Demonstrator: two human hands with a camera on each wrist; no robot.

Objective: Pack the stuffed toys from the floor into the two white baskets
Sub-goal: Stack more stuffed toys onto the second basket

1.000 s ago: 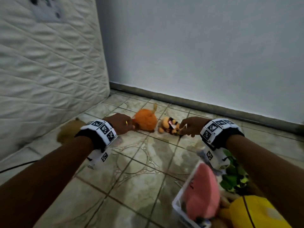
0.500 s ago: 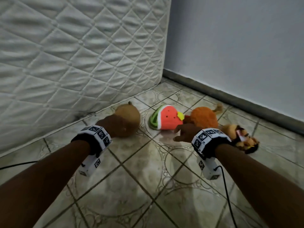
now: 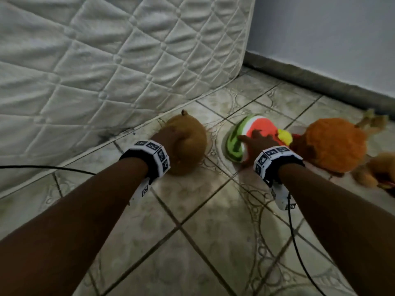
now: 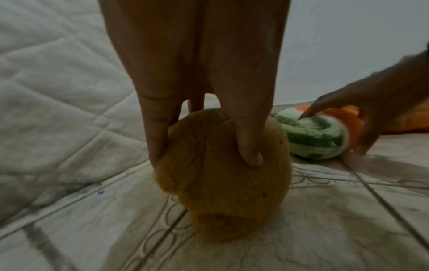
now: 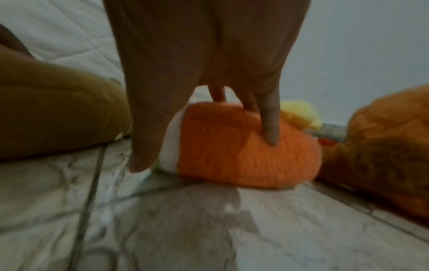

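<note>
Both hands have shifted from the orange and small tan toys they were at a second ago to two others nearer the mattress, and each now closes on its own toy, so a double pickup looks to be in hand. The left hand (image 3: 171,138) curls its fingers and thumb over the round brown plush toy (image 3: 188,144), which sits on the floor tiles just beside the quilted white mattress (image 3: 106,67). The right hand (image 3: 259,144) grips the watermelon-slice plush with its green rind and red-orange face (image 3: 250,135), thumb on the rind side and fingers pressed into the red face. Just right of it, touching, lies the fuzzy orange round plush (image 3: 333,144), and a smaller tan plush (image 3: 382,169) sits at the right edge, both yet to be packed. The white baskets are out of view now, so the carry means turning back. A black cable (image 3: 299,248) trails from the right wrist across the tiles and could snag.
</note>
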